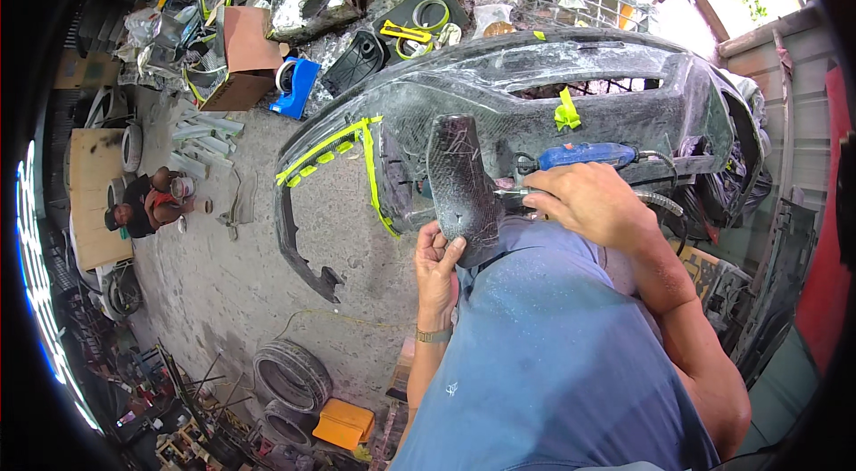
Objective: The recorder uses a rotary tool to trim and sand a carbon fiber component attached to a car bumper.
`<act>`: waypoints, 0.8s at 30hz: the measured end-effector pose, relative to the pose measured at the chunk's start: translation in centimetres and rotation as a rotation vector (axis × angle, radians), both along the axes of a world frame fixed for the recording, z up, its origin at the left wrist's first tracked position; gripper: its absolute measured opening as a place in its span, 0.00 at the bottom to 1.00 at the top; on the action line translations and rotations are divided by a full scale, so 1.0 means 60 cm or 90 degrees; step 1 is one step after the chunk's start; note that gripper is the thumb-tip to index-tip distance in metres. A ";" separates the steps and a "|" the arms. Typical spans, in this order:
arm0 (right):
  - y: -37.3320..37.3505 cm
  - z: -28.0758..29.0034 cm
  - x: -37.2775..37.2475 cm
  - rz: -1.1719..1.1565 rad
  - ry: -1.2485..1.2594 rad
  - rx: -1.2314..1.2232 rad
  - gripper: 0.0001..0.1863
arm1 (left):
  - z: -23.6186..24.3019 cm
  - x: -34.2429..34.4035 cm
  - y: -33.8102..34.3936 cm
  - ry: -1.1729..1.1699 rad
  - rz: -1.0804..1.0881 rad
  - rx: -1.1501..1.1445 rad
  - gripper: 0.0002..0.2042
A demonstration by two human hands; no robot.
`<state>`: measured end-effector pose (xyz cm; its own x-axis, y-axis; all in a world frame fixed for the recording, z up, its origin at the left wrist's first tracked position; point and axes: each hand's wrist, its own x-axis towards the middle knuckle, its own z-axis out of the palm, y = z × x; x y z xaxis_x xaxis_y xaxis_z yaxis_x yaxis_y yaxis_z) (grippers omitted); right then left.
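Left grip [437, 264] clamped on dark panel [459, 181], right grip [584, 202] seemingly round tool [510, 193]; dusty bumper [526, 123], concrete floor [214, 293]

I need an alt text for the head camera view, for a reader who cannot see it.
A person's left hand holds a dark curved panel, while the right hand holds a slim metal tool beside it. Beyond lies a dusty dark bumper with yellow-green tape, in a cluttered workshop; another person is at the far left.
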<state>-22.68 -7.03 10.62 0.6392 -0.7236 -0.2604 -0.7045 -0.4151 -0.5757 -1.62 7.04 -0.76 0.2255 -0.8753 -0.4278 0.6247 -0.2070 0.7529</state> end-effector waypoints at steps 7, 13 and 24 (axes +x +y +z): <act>0.009 0.019 0.012 0.022 0.029 0.012 0.16 | 0.005 -0.004 -0.006 0.030 0.026 -0.015 0.17; 0.022 -0.032 0.040 0.068 0.059 -0.029 0.16 | -0.018 -0.020 -0.012 -0.209 -0.004 0.000 0.14; 0.022 -0.049 0.053 0.053 0.096 -0.052 0.15 | -0.024 -0.032 -0.031 -0.339 -0.034 -0.014 0.13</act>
